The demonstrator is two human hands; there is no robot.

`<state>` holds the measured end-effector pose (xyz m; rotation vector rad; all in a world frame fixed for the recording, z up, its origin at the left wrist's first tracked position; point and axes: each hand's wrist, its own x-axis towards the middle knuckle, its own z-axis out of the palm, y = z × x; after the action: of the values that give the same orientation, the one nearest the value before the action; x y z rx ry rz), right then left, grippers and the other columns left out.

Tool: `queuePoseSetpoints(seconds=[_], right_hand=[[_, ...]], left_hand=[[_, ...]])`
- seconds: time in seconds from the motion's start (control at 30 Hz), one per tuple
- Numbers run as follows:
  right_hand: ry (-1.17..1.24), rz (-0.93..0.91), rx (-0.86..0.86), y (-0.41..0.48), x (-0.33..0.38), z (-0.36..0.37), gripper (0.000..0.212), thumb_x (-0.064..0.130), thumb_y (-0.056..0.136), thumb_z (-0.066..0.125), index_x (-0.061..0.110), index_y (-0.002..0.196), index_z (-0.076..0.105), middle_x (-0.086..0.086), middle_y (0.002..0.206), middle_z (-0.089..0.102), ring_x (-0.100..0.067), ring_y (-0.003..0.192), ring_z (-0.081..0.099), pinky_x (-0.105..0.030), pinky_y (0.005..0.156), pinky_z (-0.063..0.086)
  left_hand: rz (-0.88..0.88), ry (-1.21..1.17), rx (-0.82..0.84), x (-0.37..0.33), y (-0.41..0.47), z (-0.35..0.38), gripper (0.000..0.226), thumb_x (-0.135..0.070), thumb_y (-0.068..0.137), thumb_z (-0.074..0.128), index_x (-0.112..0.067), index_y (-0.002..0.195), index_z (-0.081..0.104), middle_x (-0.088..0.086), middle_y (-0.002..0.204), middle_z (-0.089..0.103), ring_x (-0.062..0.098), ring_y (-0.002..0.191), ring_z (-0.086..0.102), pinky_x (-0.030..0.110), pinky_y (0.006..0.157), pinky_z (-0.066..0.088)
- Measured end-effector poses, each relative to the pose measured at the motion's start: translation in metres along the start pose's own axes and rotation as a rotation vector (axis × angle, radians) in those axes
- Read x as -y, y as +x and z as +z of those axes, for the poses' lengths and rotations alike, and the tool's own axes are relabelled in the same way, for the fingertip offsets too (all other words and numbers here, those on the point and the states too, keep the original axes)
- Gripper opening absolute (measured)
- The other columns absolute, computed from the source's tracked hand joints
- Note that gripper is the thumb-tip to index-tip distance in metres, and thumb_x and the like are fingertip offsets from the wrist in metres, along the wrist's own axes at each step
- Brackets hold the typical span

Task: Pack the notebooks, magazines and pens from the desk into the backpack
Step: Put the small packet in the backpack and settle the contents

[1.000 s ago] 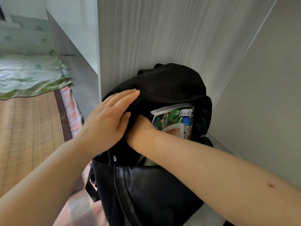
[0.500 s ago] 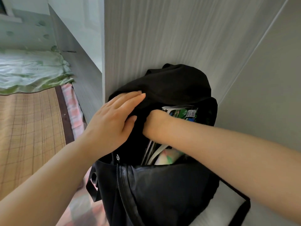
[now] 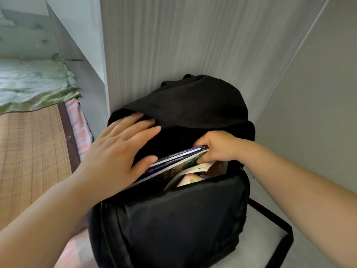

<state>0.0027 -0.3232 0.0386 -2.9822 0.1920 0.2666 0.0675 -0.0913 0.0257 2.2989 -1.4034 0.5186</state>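
A black backpack (image 3: 173,219) stands upright against a grey wood-grain panel with its top open. Inside the opening a stack of magazines and notebooks (image 3: 173,161) lies with the spines up, mostly sunk into the bag. My right hand (image 3: 216,147) grips the right end of that stack at the opening. My left hand (image 3: 119,149) lies flat with fingers spread on the back flap of the bag, its thumb touching the left end of the stack. No pens are visible.
The grey panel (image 3: 183,45) rises right behind the bag and a pale wall (image 3: 313,113) closes the right side. The bag's strap (image 3: 274,219) trails on a white surface at lower right. To the left lies a bed with a bamboo mat (image 3: 29,151) and green bedding (image 3: 32,84).
My right hand has shifted right and down, pushing the stack deeper, so the green cover is mostly hidden. My left hand has stayed on the flap and spread its fingers.
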Motion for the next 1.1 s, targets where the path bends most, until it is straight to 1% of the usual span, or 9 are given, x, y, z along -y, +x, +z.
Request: queuePoseSetpoints(seconds=[0.1,0.2,0.27,0.37,0.47,0.57,0.8,0.93,1.1], right_hand=[[0.180,0.116,0.066,0.011,-0.010,0.022,0.031,0.017,0.075,0.069,0.015,0.107,0.065,-0.009,0.105,0.067,-0.015,0.083,0.056,-0.022,0.072,0.041],[0.254,0.179,0.142,0.024,-0.011,0.028,0.032,0.014,0.080,0.063,0.014,0.112,0.062,-0.012,0.113,0.066,-0.024,0.097,0.061,-0.026,0.082,0.045],[0.229,0.202,0.162,0.030,-0.012,0.031,0.033,0.014,0.083,0.059,0.017,0.116,0.060,-0.011,0.118,0.063,-0.025,0.104,0.058,-0.026,0.085,0.044],[0.141,0.248,0.161,0.031,-0.014,0.038,0.042,0.022,0.083,0.059,0.020,0.124,0.049,-0.009,0.131,0.050,-0.027,0.120,0.043,-0.033,0.100,0.035],[0.197,0.296,-0.064,0.014,-0.017,0.043,0.054,0.024,0.075,0.068,0.017,0.123,0.044,-0.010,0.137,0.035,-0.028,0.129,0.026,-0.035,0.106,0.028],[0.176,0.206,-0.394,-0.004,-0.019,0.048,0.028,0.011,0.076,0.064,0.006,0.103,0.058,-0.016,0.124,0.048,-0.030,0.120,0.037,-0.029,0.098,0.030],[0.136,0.096,0.076,-0.009,-0.014,0.036,0.039,0.004,0.084,0.049,0.015,0.121,0.055,-0.007,0.119,0.056,-0.021,0.111,0.049,-0.016,0.082,0.033],[-0.003,0.075,-0.020,0.000,0.004,0.031,0.026,0.026,0.088,0.052,0.014,0.109,0.061,-0.010,0.113,0.064,-0.026,0.105,0.056,-0.031,0.085,0.043],[0.068,-0.185,-0.122,0.005,0.044,0.018,0.019,0.022,0.085,0.053,0.023,0.100,0.065,0.002,0.104,0.066,-0.017,0.094,0.057,-0.026,0.070,0.038]], left_hand=[[0.087,0.080,0.070,0.000,-0.003,0.004,0.052,-0.048,0.068,0.064,-0.015,0.108,0.065,0.005,0.111,0.069,0.025,0.122,0.033,0.036,0.108,0.024],[0.087,0.150,0.150,-0.001,-0.007,0.010,0.052,-0.038,0.053,0.082,-0.018,0.099,0.069,0.001,0.099,0.074,0.026,0.114,0.056,0.036,0.101,0.036],[0.034,0.156,0.264,-0.007,-0.007,0.010,0.054,-0.043,0.062,0.075,-0.025,0.111,0.062,-0.004,0.109,0.070,0.020,0.111,0.059,0.032,0.095,0.039],[-0.002,0.171,0.375,-0.005,-0.005,0.022,0.056,-0.051,0.082,0.047,-0.035,0.134,0.032,-0.013,0.140,0.043,0.009,0.129,0.035,0.026,0.108,0.024],[-0.037,0.196,0.410,-0.003,0.001,0.026,0.059,-0.049,0.084,0.046,-0.034,0.137,0.025,-0.013,0.144,0.038,0.008,0.131,0.033,0.025,0.109,0.022],[-0.043,0.209,0.368,0.000,0.004,0.030,0.065,-0.046,0.084,0.049,-0.031,0.139,0.017,-0.006,0.141,0.043,0.013,0.129,0.038,0.026,0.108,0.026],[-0.024,0.283,0.367,0.004,0.005,0.039,0.054,-0.036,0.085,0.049,-0.032,0.135,0.029,-0.006,0.136,0.049,0.014,0.127,0.041,0.027,0.107,0.026],[-0.025,0.283,0.323,0.008,0.006,0.043,0.042,-0.024,0.086,0.048,-0.032,0.127,0.043,-0.007,0.127,0.058,0.015,0.119,0.049,0.027,0.104,0.030],[-0.032,0.326,0.367,0.013,0.007,0.043,0.031,-0.018,0.085,0.045,-0.028,0.113,0.053,-0.005,0.113,0.065,0.018,0.107,0.057,0.025,0.093,0.038]])
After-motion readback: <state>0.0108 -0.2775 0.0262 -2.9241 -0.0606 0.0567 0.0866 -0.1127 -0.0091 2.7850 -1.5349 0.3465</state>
